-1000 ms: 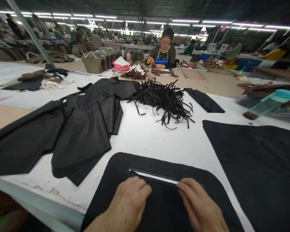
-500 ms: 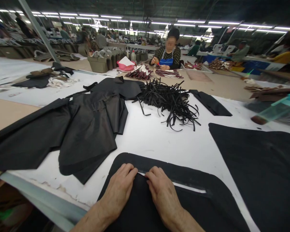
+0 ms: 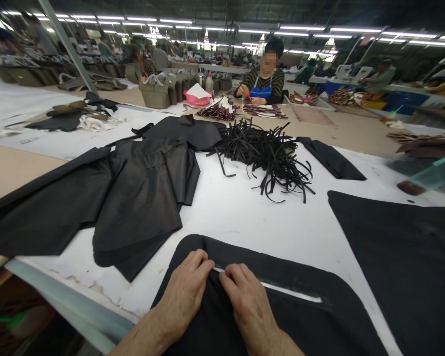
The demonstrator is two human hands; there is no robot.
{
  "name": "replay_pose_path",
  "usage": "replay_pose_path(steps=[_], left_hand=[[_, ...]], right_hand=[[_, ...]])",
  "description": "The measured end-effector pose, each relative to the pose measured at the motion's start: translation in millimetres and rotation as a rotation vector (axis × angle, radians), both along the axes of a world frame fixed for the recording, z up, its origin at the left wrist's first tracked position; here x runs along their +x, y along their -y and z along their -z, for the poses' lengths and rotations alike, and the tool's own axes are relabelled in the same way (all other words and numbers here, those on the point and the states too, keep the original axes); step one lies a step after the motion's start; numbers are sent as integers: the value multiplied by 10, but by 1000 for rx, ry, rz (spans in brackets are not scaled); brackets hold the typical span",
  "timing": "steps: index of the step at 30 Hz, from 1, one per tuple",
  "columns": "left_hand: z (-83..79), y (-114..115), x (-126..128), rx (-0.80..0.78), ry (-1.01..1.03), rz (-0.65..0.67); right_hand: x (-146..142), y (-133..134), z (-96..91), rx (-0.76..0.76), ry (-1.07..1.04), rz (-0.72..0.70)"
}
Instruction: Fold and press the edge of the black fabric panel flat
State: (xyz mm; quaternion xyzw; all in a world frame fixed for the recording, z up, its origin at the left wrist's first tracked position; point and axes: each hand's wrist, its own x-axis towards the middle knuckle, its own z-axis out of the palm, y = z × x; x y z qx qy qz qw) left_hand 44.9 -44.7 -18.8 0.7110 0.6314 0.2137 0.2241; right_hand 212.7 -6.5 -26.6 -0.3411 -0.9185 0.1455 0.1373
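In front of me lies a black fabric panel [image 3: 300, 321] with rounded corners. Along its upper part runs a narrow white strip [image 3: 292, 291]; whether it is tape or a slit showing the table I cannot tell. My left hand [image 3: 188, 289] is closed with bent fingers at the strip's left end, pinching the black material. Close beside it, my right hand [image 3: 250, 299] also has its fingers curled down onto the edge of the strip. A short piece of white shows between the two hands. The fingertips are partly hidden.
Folded black sheets [image 3: 141, 198] lie to the left. Behind the panel is a heap of thin black strips [image 3: 263, 153]. Another black panel [image 3: 404, 257] spreads at the right, near a translucent bottle [image 3: 430, 175]. Across the table sits a co-worker [image 3: 263, 81] by maroon pieces.
The view has turned slightly left, so the table's things sit a little farther right. Both hands stay at the strip, the right fingers slightly lower in the picture.
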Motion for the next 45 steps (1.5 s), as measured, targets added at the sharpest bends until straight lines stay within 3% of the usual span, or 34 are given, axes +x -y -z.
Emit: replay_pose_path(steps=[7,14,24,33,40,45], left_hand=[[-67,2,-101,24,-108,44],[140,67,-175,335,-267,166],[88,97,-179,322,-332,199],[146,96,-173,348,-312,138],[26,64,-114,140,-370,150],[11,57,-116,98,-446,201]], right_hand=[[3,-26,-22,24,81,-56],[-27,-52,-66,17,145,-60],[-70,-95,-91,55,250,-94],[-83,-135,-129,83,279,-148],[-36,-72,-76,115,228,-146],[45,-48,-34,142,211,-163]])
